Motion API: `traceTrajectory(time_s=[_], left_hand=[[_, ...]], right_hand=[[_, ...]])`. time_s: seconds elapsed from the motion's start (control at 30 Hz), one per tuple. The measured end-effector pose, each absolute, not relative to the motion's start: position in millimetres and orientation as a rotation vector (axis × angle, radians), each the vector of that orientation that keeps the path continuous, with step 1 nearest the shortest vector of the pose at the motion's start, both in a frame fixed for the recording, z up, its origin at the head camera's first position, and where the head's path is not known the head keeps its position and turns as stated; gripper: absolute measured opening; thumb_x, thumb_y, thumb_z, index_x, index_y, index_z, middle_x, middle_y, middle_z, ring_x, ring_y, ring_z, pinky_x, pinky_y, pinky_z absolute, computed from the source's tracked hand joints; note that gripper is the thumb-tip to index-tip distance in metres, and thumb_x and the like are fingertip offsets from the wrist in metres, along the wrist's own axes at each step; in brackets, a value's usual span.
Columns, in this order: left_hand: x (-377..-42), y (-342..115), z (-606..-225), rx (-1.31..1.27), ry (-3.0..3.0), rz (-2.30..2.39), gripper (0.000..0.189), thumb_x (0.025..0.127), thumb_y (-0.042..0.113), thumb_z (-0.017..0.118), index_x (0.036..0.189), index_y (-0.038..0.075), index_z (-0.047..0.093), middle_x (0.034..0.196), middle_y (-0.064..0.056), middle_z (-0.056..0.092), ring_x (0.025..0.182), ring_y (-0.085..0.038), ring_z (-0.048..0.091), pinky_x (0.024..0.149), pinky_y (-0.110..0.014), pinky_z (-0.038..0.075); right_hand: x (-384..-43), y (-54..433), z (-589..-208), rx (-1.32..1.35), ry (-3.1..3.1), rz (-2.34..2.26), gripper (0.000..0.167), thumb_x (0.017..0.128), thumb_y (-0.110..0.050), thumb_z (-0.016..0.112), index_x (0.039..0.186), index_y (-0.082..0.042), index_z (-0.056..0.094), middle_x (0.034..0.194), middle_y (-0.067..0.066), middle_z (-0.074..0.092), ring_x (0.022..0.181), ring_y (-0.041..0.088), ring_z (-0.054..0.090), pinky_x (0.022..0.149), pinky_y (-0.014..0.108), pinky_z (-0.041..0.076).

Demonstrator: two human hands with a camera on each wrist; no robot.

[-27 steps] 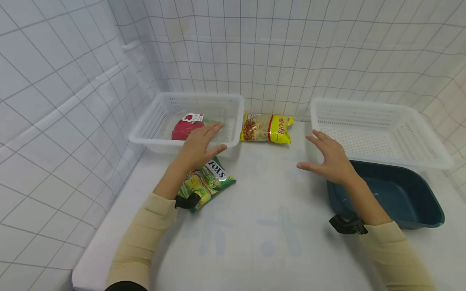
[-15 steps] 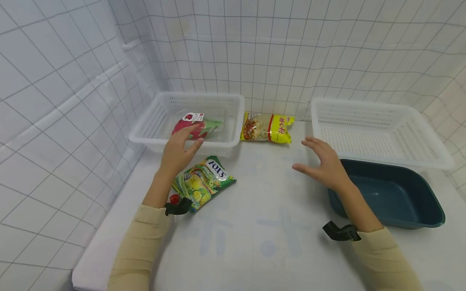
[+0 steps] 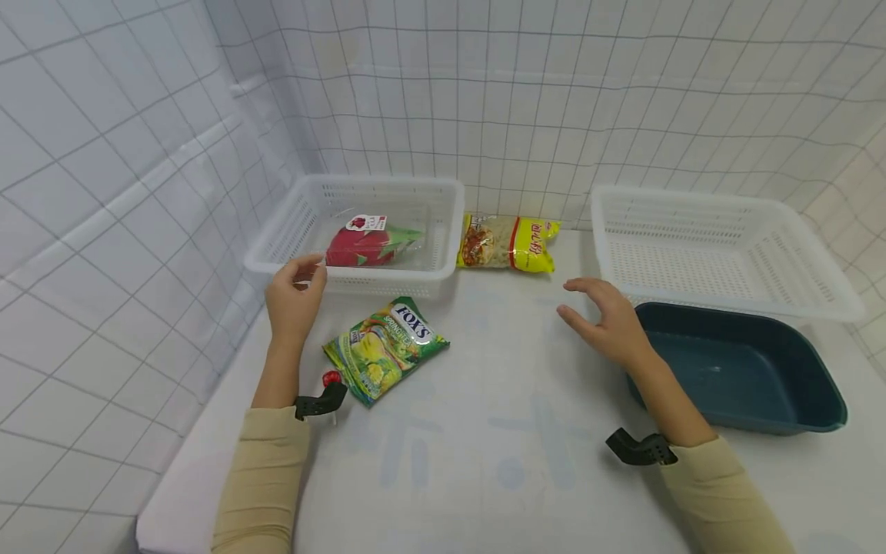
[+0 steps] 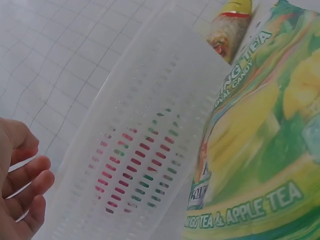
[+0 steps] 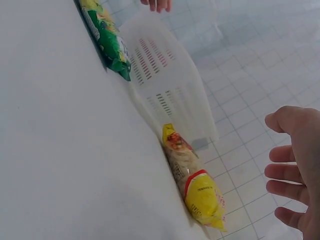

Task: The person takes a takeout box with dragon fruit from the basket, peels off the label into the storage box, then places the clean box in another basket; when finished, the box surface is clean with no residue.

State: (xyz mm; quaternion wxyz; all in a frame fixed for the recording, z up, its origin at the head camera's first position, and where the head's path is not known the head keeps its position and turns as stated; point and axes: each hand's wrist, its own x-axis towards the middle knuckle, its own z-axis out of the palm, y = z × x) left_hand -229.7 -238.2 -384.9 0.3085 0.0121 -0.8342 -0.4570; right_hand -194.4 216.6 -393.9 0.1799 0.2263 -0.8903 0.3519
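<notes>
My left hand (image 3: pixel 294 300) is at the front left corner of a white slotted basket (image 3: pixel 346 281), its fingers loosely bent and nothing seen between them. Whether it touches the rim I cannot tell. Inside that basket lies a pink dragon fruit (image 3: pixel 360 246) with green tips, in clear packaging with a label. In front of the basket lies a green FOX'S candy bag (image 3: pixel 388 350); it looms large in the left wrist view. My right hand (image 3: pixel 609 323) hovers over the table, fingers apart and slightly bent, holding nothing. A yellow noodle packet (image 3: pixel 508 244) lies beyond it, beside the left basket.
A second white basket (image 3: pixel 720 250) stands at the back right. In front of it is a dark teal tub (image 3: pixel 747 369), partly behind my right forearm. A small red round thing (image 3: pixel 331 378) shows by my left wrist. White gridded cloth (image 3: pixel 519 100) walls the back and left.
My left hand has moved left and back from over the dragon fruit to the basket's corner, its fingers bending more. The right hand has shifted slightly left. Fruit and packets have stayed put.
</notes>
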Motion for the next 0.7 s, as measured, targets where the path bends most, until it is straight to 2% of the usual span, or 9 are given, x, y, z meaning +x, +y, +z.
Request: traceTrajectory(time_s=[0.13, 0.33, 0.53, 0.7], left_hand=[[-228.5, -247.9, -384.6, 0.141, -2.186, -1.317, 0.026, 0.094, 0.016, 0.061, 0.113, -0.001, 0.068, 0.093, -0.007, 0.066, 0.080, -0.002, 0.055, 0.073, -0.017, 0.044], [-229.7, -255.8, -389.1, 0.215, -2.179, -1.461, 0.031, 0.093, 0.018, 0.061, 0.117, -0.001, 0.066, 0.088, 0.004, 0.064, 0.076, -0.001, 0.058, 0.069, -0.017, 0.046], [-231.6, -254.7, -391.6, 0.263, -2.198, -1.625, 0.044, 0.095, 0.019, 0.062, 0.132, -0.001, 0.049, 0.081, 0.013, 0.060, 0.066, 0.003, 0.062, 0.064, -0.014, 0.048], [-237.0, -250.2, -393.1, 0.310, -2.115, -1.821, 0.046, 0.094, 0.021, 0.065, 0.129, 0.010, 0.039, 0.080, 0.010, 0.063, 0.068, -0.002, 0.065, 0.065, -0.016, 0.050]], right_hand=[[-193.0, 214.6, -394.1, 0.630, -2.526, 1.004, 0.038, 0.091, -0.020, 0.068, 0.121, 0.002, 0.061, 0.123, 0.018, 0.061, 0.118, 0.036, 0.052, 0.097, 0.056, 0.039], [-192.5, 210.0, -395.7, 0.611, -2.558, 1.038, 0.038, 0.092, -0.022, 0.068, 0.122, 0.001, 0.061, 0.123, 0.017, 0.062, 0.118, 0.035, 0.053, 0.097, 0.055, 0.040], [-192.5, 204.7, -392.7, 0.616, -2.559, 1.038, 0.038, 0.091, -0.021, 0.068, 0.121, 0.000, 0.062, 0.122, 0.017, 0.062, 0.117, 0.034, 0.053, 0.096, 0.054, 0.041], [-191.9, 197.1, -388.4, 0.623, -2.558, 1.058, 0.038, 0.091, -0.022, 0.068, 0.121, 0.000, 0.062, 0.122, 0.018, 0.062, 0.118, 0.035, 0.053, 0.097, 0.054, 0.040]])
